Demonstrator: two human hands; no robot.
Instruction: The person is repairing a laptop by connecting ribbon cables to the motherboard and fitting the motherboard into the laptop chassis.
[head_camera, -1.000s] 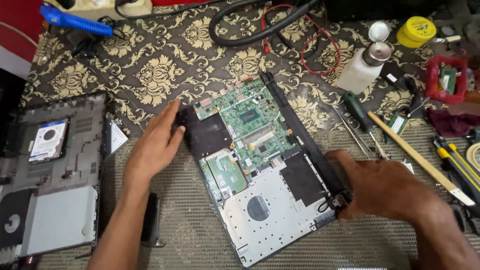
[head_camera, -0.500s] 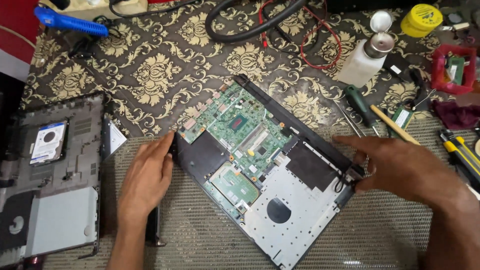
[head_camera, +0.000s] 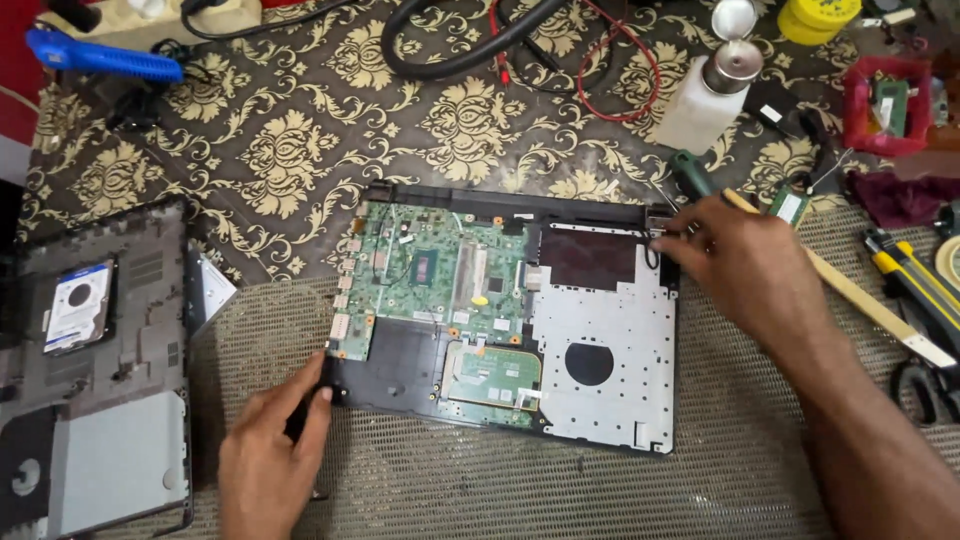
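The opened laptop base (head_camera: 520, 320) lies flat on the bench (head_camera: 500, 490) between both hands. The left hand (head_camera: 270, 455) pinches its near left corner, and the right hand (head_camera: 745, 265) grips with curled fingers its far right corner, beside a green-handled screwdriver (head_camera: 690, 172).

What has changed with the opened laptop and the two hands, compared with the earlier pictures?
The opened laptop base was turned from a diagonal position until its long edges lie level across the mat. The left hand slid from its left edge to the lower left corner. The right hand moved from the lower right corner to the upper right corner, at the hinge. The removed cover with the hard drive stayed at the left.
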